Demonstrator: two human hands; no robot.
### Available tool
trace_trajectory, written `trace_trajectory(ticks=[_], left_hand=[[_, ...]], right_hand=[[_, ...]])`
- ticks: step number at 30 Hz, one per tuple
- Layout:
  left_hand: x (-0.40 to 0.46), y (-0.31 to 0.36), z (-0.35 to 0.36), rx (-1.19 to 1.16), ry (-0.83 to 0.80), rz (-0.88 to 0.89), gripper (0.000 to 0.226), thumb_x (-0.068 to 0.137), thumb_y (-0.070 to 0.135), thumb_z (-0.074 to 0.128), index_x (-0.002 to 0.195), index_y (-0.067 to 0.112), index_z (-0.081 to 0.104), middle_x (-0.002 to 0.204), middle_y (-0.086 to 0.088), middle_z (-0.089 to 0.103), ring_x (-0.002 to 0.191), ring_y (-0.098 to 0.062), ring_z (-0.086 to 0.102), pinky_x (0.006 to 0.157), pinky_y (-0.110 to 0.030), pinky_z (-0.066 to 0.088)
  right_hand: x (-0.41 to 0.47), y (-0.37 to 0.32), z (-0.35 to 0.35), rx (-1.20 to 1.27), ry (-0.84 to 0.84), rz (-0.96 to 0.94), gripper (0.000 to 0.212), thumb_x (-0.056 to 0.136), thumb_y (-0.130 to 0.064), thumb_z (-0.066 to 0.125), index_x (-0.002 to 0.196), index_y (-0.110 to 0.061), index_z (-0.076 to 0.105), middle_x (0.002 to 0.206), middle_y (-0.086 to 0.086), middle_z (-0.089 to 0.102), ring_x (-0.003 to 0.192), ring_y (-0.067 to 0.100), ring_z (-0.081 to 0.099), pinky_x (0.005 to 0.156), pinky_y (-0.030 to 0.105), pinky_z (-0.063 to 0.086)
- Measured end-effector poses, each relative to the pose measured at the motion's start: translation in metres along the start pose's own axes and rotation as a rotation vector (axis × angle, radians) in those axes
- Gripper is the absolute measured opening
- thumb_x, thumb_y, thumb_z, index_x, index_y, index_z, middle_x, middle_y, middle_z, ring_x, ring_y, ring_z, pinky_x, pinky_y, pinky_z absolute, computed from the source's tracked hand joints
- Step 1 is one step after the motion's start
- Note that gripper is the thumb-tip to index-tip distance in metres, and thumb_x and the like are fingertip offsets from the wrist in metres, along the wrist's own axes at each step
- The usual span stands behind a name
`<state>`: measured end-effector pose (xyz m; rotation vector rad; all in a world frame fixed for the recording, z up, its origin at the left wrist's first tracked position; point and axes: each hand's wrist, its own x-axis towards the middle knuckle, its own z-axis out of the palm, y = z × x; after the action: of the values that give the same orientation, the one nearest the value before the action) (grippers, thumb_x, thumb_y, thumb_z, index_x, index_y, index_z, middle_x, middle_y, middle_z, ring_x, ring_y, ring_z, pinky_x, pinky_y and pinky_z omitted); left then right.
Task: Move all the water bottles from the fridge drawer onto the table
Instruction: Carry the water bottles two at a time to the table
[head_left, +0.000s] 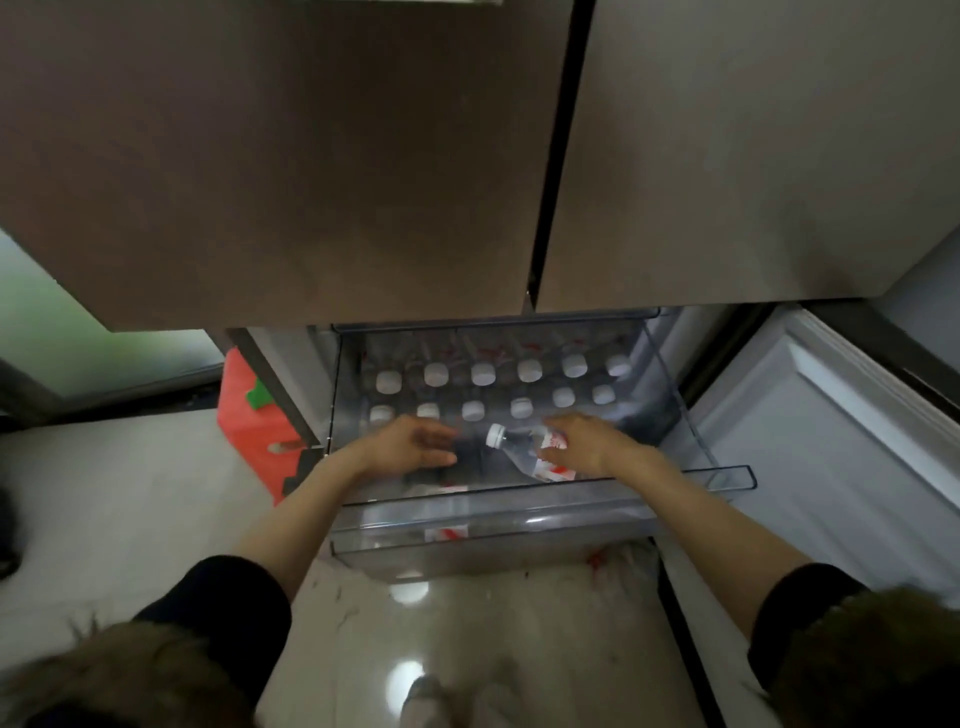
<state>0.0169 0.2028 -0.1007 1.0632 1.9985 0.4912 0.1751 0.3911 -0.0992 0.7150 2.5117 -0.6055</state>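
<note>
The clear fridge drawer (545, 519) is pulled out toward me. Two rows of upright water bottles (529, 370) with white caps fill its back. My right hand (584, 441) is inside the drawer, shut on a water bottle (511, 451) with a red label. This bottle is tilted, its cap pointing left. My left hand (413, 446) reaches in beside it, fingers curled over a dark spot in the front row. Below that hand a red-labelled bottle (445, 532) shows through the drawer's front wall. Whether the left hand grips it is unclear. The table is out of view.
Closed brown upper fridge doors (311, 156) hang right above the drawer. The lower fridge door (831, 441) stands open to the right. A red bag (249, 421) sits on the floor left of the fridge. A glossy tiled floor (467, 623) lies below me.
</note>
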Motion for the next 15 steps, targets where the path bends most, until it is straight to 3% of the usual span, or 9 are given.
trace_trajectory(ticks=[3, 5, 10, 13, 15], left_hand=[[0.011, -0.005, 0.005, 0.015, -0.155, -0.095, 0.046, 0.085, 0.025, 0.064, 0.130, 0.019, 0.053, 0.130, -0.005, 0.057, 0.119, -0.015, 0.053, 0.104, -0.025, 0.037], [0.018, -0.008, 0.007, 0.048, -0.228, -0.131, 0.048, 0.084, 0.024, 0.066, 0.130, 0.018, 0.053, 0.129, -0.002, 0.058, 0.120, -0.015, 0.053, 0.106, -0.026, 0.035], [0.032, -0.017, 0.013, 0.140, -0.376, -0.186, 0.047, 0.087, 0.023, 0.062, 0.132, 0.020, 0.050, 0.133, 0.002, 0.054, 0.122, -0.014, 0.049, 0.104, -0.024, 0.034], [0.039, -0.025, 0.018, 0.201, -0.445, -0.208, 0.050, 0.087, 0.024, 0.062, 0.134, 0.025, 0.046, 0.138, 0.003, 0.048, 0.125, -0.018, 0.045, 0.107, -0.035, 0.037], [0.041, -0.027, 0.019, 0.201, -0.472, -0.253, 0.051, 0.086, 0.028, 0.063, 0.133, 0.031, 0.045, 0.136, 0.004, 0.046, 0.124, -0.023, 0.045, 0.098, -0.041, 0.045]], right_hand=[[0.014, 0.005, -0.001, -0.028, -0.069, 0.032, 0.041, 0.087, -0.035, 0.055, 0.124, -0.018, 0.051, 0.122, 0.006, 0.060, 0.104, 0.023, 0.056, 0.086, 0.033, 0.047], [0.021, 0.008, 0.001, -0.010, -0.074, 0.049, 0.043, 0.084, -0.035, 0.059, 0.124, -0.020, 0.051, 0.122, 0.003, 0.060, 0.102, 0.021, 0.057, 0.084, 0.031, 0.046], [0.032, 0.009, 0.002, 0.023, -0.099, 0.063, 0.050, 0.085, -0.029, 0.063, 0.131, -0.018, 0.047, 0.126, 0.005, 0.058, 0.108, 0.023, 0.057, 0.092, 0.034, 0.049], [0.039, 0.011, 0.002, 0.059, -0.147, 0.068, 0.050, 0.080, -0.030, 0.067, 0.126, -0.019, 0.051, 0.120, 0.004, 0.061, 0.104, 0.022, 0.059, 0.093, 0.036, 0.049], [0.043, 0.012, 0.002, 0.056, -0.183, 0.074, 0.050, 0.079, -0.032, 0.069, 0.124, -0.019, 0.052, 0.118, 0.002, 0.061, 0.104, 0.021, 0.059, 0.092, 0.034, 0.049]])
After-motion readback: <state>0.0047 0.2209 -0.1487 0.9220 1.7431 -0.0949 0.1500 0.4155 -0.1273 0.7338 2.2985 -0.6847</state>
